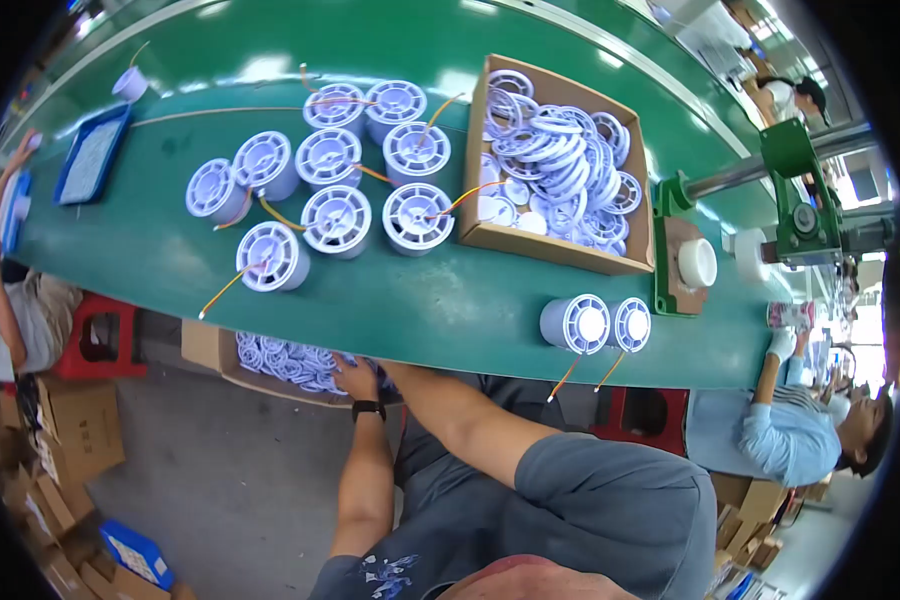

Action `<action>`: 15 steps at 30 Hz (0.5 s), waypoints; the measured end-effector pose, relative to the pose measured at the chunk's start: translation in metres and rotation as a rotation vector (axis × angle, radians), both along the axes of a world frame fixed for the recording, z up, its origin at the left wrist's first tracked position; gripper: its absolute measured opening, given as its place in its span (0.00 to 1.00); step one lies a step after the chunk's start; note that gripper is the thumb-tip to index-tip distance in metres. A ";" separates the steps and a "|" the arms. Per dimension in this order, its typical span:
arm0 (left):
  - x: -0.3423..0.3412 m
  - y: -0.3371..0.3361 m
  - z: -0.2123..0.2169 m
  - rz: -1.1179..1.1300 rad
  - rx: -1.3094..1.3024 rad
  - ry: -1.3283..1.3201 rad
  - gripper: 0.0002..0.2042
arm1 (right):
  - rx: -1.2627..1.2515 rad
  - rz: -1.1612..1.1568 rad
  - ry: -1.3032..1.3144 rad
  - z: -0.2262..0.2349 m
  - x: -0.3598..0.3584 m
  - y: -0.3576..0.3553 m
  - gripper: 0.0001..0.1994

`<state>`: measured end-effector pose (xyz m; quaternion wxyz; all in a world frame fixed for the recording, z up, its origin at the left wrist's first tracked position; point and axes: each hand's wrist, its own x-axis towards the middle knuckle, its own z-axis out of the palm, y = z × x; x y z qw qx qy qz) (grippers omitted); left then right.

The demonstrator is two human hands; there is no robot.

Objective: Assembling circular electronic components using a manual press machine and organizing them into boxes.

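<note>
Past the grey fabric shirt [610,500], the left hand [356,379] reaches to pale-violet slotted plastic rings [282,360], probably picking; grip unclear, right fingers hidden. Next needs a clean pinch.

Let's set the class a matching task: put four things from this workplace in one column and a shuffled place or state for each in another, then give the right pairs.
Things
1. Left hand
2. Green metal press
3. Open cardboard box on the workbench
4. Pair of wired plastic cylinders

Places or states
A. Filled with pale spoked rings
B. Near the bench's front edge
C. Black wristband on its wrist
D. Immediately right of the ring-filled bench box

Pairs: 1-C, 2-D, 3-A, 4-B
</note>
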<state>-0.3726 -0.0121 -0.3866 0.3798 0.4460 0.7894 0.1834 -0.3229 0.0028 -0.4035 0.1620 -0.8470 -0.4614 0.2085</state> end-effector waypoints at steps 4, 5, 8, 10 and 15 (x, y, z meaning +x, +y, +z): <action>-0.008 -0.011 -0.021 0.192 0.229 -0.305 0.30 | 0.031 0.109 -0.012 0.021 -0.044 -0.014 0.32; -0.008 -0.012 -0.023 0.265 0.269 -0.374 0.27 | -0.002 0.079 0.075 0.024 -0.043 -0.007 0.32; -0.002 -0.002 -0.014 0.501 0.268 -0.808 0.21 | -0.091 0.026 0.336 0.028 -0.029 0.008 0.33; 0.019 0.001 0.007 0.622 0.268 -1.035 0.19 | -0.160 -0.001 0.498 0.026 -0.001 0.014 0.33; -0.030 -0.019 -0.021 0.888 0.116 -1.294 0.19 | -0.521 0.334 0.501 0.094 -0.011 0.014 0.34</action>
